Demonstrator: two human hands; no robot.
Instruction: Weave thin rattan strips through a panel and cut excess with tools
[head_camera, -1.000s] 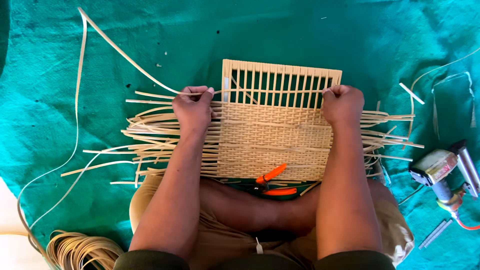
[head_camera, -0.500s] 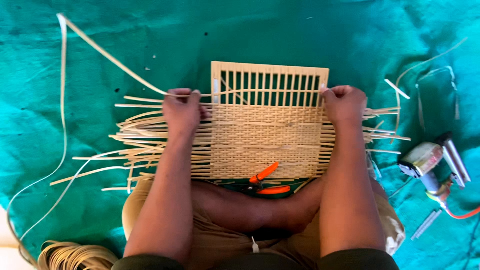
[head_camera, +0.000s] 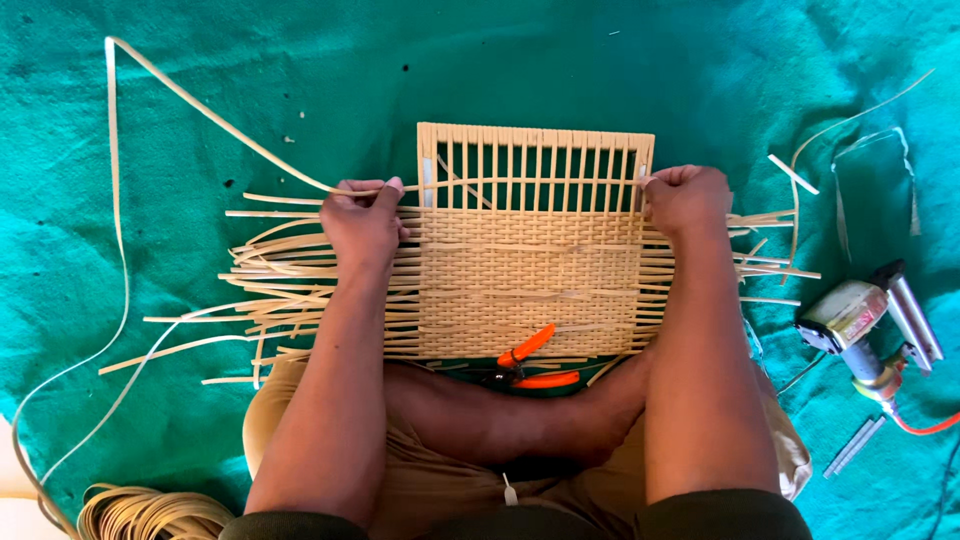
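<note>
You are pinching the long pale cane strip (head_camera: 520, 183) with both hands, left hand (head_camera: 362, 222) and right hand (head_camera: 688, 200), stretching it sideways across the square woven cane panel (head_camera: 530, 280).

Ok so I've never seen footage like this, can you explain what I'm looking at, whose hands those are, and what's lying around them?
The one view comes from a camera worn on a person's head, looking down at their own lap and arms. They sit on a green cloth. The left hand and right hand each pinch an end of one cane strip stretched across a partly woven square frame. Loose strip ends stick out sideways. Orange-handled pliers lie near the legs, a coil of cane at lower left, and a power tool at right.
</note>
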